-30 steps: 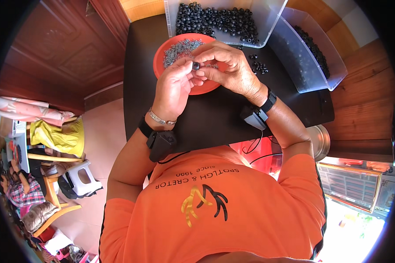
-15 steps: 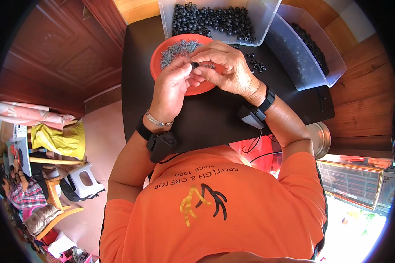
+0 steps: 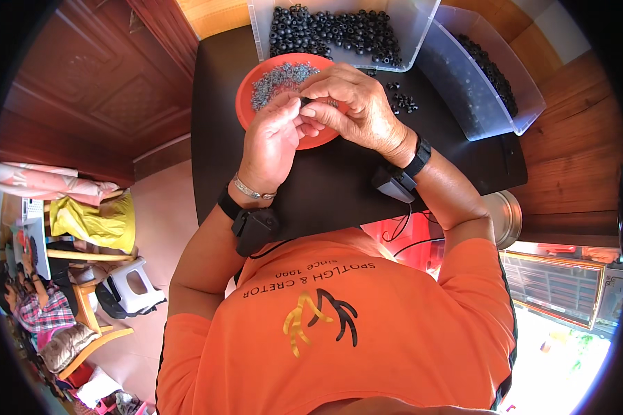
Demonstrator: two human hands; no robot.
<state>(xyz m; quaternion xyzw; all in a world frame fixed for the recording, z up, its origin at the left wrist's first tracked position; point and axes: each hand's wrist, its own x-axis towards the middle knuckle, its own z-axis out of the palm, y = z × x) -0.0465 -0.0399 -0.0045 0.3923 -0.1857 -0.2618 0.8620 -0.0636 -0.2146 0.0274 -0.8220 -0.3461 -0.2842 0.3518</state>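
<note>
Above the near rim of an orange-red bowl (image 3: 244, 111), my two hands meet at a small black round part (image 3: 304, 101). My left hand (image 3: 273, 135) pinches it from the left between thumb and fingers, its other fingers curled beneath. From the right, the thumb and forefinger of my right hand (image 3: 358, 104) press on the same piece. Fingers cover most of it, so its exact shape is hidden. Many small silvery-grey pieces (image 3: 284, 77) lie in the bowl. Right of my right hand, several loose black parts (image 3: 405, 104) are scattered on the dark tabletop (image 3: 325, 183).
A clear plastic bin (image 3: 417, 41) of black rounded parts (image 3: 332, 31) stands behind the bowl. Another translucent bin (image 3: 467, 104), holding smaller black pieces (image 3: 491, 69), sits at the right edge. A metal pot (image 3: 507, 220) is beside the table; a white stool (image 3: 135, 287) stands at left.
My fingers have closed further over the small black part, so less of it shows. Both hands stay in nearly the same place above the bowl.
</note>
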